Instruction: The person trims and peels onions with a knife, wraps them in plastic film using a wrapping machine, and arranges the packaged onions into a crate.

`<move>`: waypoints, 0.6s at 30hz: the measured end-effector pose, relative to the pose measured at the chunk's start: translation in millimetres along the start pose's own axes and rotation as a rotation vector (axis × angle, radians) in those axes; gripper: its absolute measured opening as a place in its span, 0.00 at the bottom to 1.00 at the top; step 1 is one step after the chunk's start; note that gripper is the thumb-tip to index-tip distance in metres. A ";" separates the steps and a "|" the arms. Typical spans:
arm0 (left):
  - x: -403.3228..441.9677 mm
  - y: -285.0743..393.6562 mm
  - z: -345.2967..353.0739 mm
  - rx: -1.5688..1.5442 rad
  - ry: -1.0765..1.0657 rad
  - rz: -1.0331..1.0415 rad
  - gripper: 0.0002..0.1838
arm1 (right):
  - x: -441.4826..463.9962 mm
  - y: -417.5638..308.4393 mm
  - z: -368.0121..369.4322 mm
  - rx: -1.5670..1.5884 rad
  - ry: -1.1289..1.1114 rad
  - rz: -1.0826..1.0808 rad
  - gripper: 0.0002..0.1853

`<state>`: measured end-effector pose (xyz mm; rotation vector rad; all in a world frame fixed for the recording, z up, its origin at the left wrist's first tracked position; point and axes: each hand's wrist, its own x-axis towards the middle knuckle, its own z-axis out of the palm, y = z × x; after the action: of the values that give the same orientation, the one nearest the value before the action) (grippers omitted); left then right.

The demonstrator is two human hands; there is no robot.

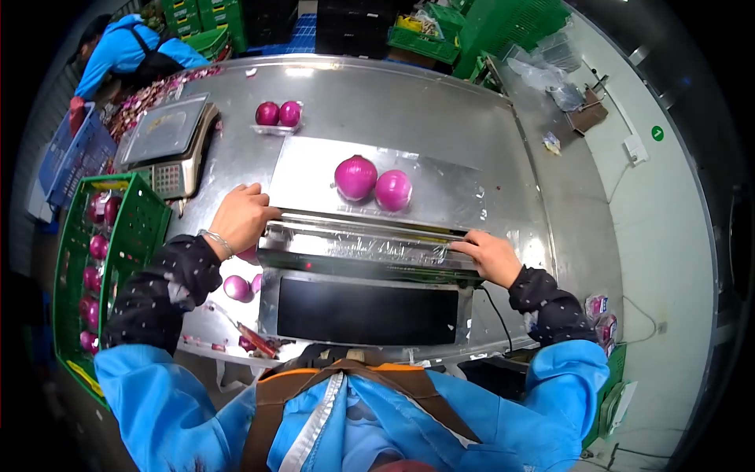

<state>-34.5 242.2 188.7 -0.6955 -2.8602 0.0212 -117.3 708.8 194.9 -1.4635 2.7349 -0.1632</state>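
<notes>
Two purple onions [373, 182] sit side by side on a sheet of clear plastic film [448, 193], just beyond a film wrapping machine [362, 245]. My left hand [240, 219] is closed, its fingertips pinched at the film's edge by the machine's left end. At the right end, my right hand [489, 256] also pinches the film's edge, with thumb and fingers together. Crinkled film shows along the metal bars between my hands. Nearer to me lies the machine's dark flat plate [368, 311].
A tray with two onions [278, 115] stands farther back, near a weighing scale [169, 141]. At left, a green crate [110, 259] holds packed onions. Loose onions [237, 287] and a red-handled knife [257, 342] lie left of the machine. Another person [130, 55] reaches into a blue basket [79, 153].
</notes>
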 end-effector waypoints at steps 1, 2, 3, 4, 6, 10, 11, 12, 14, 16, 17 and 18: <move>-1.7 2.7 8.7 0.034 0.003 0.054 0.17 | 3.4 0.6 11.8 -0.027 0.043 -0.030 0.27; 0.4 6.4 21.3 0.072 0.011 0.111 0.20 | 10.5 0.9 22.6 -0.046 0.063 -0.027 0.25; 3.9 10.7 32.3 0.043 -0.068 0.113 0.25 | 16.6 -0.7 36.8 0.052 0.154 -0.018 0.21; 6.8 15.8 49.0 -0.003 -0.012 0.103 0.23 | 22.8 -2.5 51.7 0.148 0.246 -0.005 0.18; 11.9 28.8 61.5 -0.114 0.062 0.062 0.21 | 25.6 -9.8 69.9 0.384 0.368 0.208 0.06; -14.3 24.1 39.8 -0.631 -0.208 -0.264 0.12 | -12.9 -0.2 56.2 0.763 0.227 0.274 0.03; -25.5 21.6 24.4 -0.842 -0.319 -0.325 0.12 | -22.6 -10.8 39.4 1.012 0.141 0.374 0.04; -36.0 17.5 7.0 -1.052 -0.433 -0.385 0.13 | -29.4 -22.6 17.2 1.261 0.050 0.473 0.05; -45.4 2.1 -28.7 -1.613 -0.311 -0.389 0.18 | -31.7 -32.4 -31.9 1.612 0.119 0.439 0.06; -17.7 -16.6 -48.6 -1.864 0.129 -0.252 0.19 | -10.3 -17.2 -82.0 1.671 0.232 0.178 0.10; 12.2 -29.2 -52.0 -1.960 0.255 -0.200 0.20 | 13.7 -9.0 -91.6 1.658 0.464 0.216 0.11; 48.9 -42.7 -56.6 -2.049 0.389 -0.137 0.21 | 45.4 -1.1 -98.9 1.627 0.698 0.246 0.13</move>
<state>-85.4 224.6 255.9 -0.4631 -1.5297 -2.6898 -149.6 678.0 294.2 -0.5134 1.7023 -2.3853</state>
